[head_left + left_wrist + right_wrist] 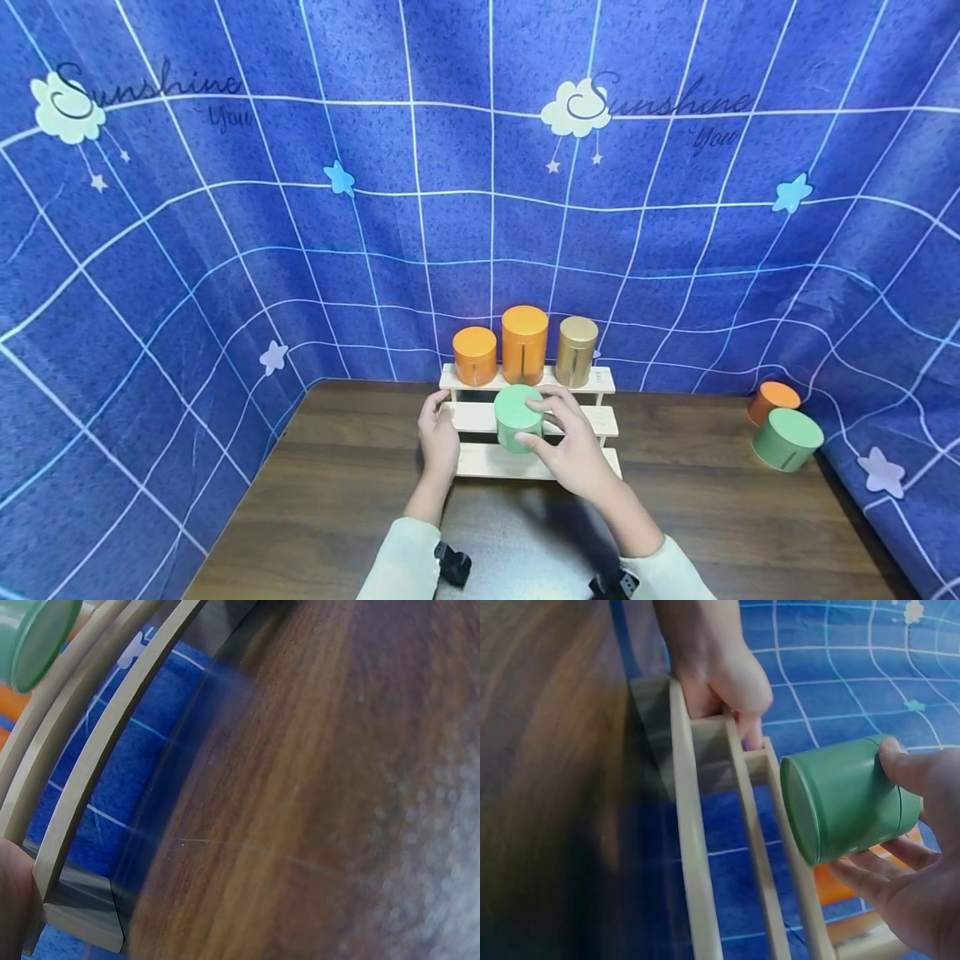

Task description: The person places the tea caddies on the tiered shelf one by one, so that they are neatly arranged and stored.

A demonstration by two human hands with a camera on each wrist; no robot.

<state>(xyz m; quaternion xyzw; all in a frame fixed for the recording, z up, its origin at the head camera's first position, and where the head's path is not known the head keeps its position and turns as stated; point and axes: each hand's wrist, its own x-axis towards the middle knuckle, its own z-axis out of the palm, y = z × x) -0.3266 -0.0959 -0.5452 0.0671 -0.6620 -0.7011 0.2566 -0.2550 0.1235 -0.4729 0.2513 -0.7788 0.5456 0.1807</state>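
Note:
My right hand (576, 454) pinches a short green tin (517, 417) between thumb and fingers, above the middle and bottom steps of a pale wooden three-step rack (474, 418). In the right wrist view the green tin (840, 799) is tilted, its flat end facing the rack and apart from the slats. My left hand (438, 437) grips the rack's left end; some of its fingers are hidden there. A short orange tin (475, 360), a taller orange tin (523, 348) and a gold tin (576, 354) stand on the top step.
On the right of the brown wooden table (345, 492) stand another orange tin (772, 398) and a wider green tin (787, 442), close together. A blue gridded curtain (450, 225) hangs behind the table and along its sides.

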